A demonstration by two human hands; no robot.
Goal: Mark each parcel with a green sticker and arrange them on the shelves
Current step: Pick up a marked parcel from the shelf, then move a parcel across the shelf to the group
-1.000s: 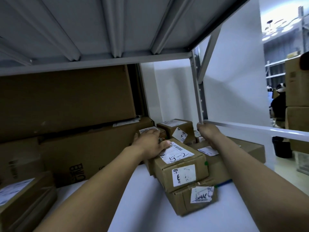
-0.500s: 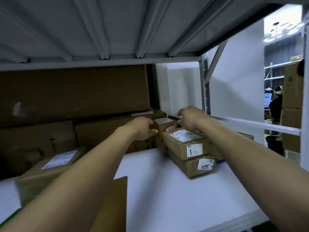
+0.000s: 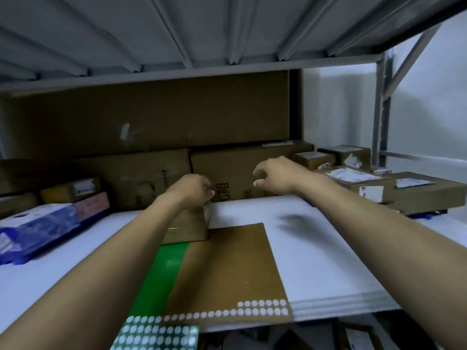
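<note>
Half a second ago I had both hands on the stack of parcels (image 3: 374, 188) at the right end of the shelf (image 3: 316, 248). Now both have come off it and my view has swung left, so the stack sits alone at the right edge, well apart from either hand. I read that as one batch placed and a new parcel started. My right hand (image 3: 275, 176) hangs in the air over the bare shelf, its fingers (image 3: 260, 170) loosely curled and holding nothing. My left hand (image 3: 192, 189) has dropped onto the far top edge of a small parcel (image 3: 187, 227) standing mid-shelf, just behind the sticker sheets. Its fingers are curled, but the back of the hand hides the contact, so I cannot tell whether they actually grip the box or only rest against it. No green sticker shows on the faces of that box I can see, so I judge it is next to be marked. The supplies lie right in front of it: a brown backing sheet (image 3: 227, 269) with rows of pale dots along its near edge, a plain green sheet (image 3: 161, 274) tucked partly under it, and a dotted green sheet (image 3: 156, 334) at the shelf's front lip. With the right hand free, it seems the one to peel a sticker.
</note>
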